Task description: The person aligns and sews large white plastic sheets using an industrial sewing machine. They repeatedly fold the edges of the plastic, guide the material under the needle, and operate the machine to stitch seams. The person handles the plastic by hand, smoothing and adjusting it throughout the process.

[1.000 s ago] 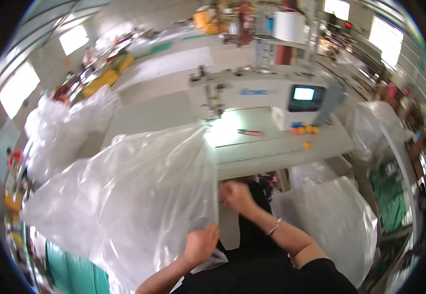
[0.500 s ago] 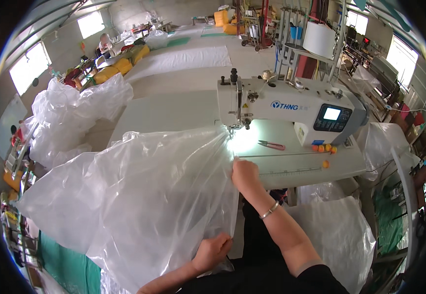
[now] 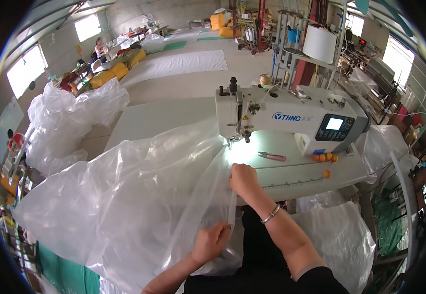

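A large sheet of clear plastic film (image 3: pixel 139 196) spreads over the left of the sewing table and hangs off its front. Its right edge gathers under the needle of a white sewing machine (image 3: pixel 276 110), where a bright lamp shines. Just in front of the needle, my right hand (image 3: pixel 243 180) is closed on the film's edge; a bracelet circles that wrist. Lower down and nearer to me, my left hand (image 3: pixel 212 241) grips the same edge in a closed fist. Both sets of fingertips are partly hidden.
Red-handled thread snips (image 3: pixel 271 156) lie right of the needle. Several small orange balls (image 3: pixel 326 157) sit by the machine's base. More plastic film (image 3: pixel 61 122) is heaped at the left, and another piece (image 3: pixel 335 240) hangs at the lower right. A white thread cone (image 3: pixel 319 44) stands behind.
My left hand has moved slightly up and left with the film's edge. The film near the needle has shifted and its folds have loosened. My right hand stays nearly in place.
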`<state>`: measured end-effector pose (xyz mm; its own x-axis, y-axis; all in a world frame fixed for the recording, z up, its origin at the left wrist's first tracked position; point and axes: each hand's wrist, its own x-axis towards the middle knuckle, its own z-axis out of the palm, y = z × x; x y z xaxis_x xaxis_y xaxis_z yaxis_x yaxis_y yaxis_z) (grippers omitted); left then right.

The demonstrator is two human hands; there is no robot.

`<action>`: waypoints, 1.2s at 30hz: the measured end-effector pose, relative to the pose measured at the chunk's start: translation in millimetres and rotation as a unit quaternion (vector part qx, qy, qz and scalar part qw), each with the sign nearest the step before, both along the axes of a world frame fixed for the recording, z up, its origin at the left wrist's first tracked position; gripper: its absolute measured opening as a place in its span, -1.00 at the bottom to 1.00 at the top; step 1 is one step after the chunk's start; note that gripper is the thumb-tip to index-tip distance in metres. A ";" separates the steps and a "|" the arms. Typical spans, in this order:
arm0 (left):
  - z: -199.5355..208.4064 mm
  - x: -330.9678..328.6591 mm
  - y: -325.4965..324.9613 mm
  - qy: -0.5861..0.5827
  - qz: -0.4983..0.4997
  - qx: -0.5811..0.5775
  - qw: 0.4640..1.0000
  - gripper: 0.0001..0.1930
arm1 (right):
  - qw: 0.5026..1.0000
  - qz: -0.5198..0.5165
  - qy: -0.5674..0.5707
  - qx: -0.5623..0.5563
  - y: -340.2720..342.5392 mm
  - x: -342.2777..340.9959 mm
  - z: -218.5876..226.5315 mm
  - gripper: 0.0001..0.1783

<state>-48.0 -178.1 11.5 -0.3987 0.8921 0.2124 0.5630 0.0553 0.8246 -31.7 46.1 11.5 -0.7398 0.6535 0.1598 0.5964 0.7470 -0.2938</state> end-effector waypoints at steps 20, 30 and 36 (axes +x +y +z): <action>23.5 3.5 82.7 0.315 -0.051 -0.019 0.948 -0.76 | 0.996 0.014 0.064 -0.055 -76.8 102.1 -21.2 -0.63; -7.9 -48.9 103.3 0.346 -0.064 0.080 0.933 -0.78 | 0.995 0.018 0.097 -0.023 -73.9 66.8 -20.3 -0.71; -9.3 -79.3 136.6 0.305 -0.072 0.081 0.946 -0.87 | 0.993 0.020 0.105 -0.049 -46.0 41.3 -12.2 -0.82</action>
<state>-127.3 -41.5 2.2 -0.0347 0.8639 0.5025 0.9292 -0.1572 0.3344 9.6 0.1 -0.7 -0.7220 0.6449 0.2505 0.4847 0.7299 -0.4821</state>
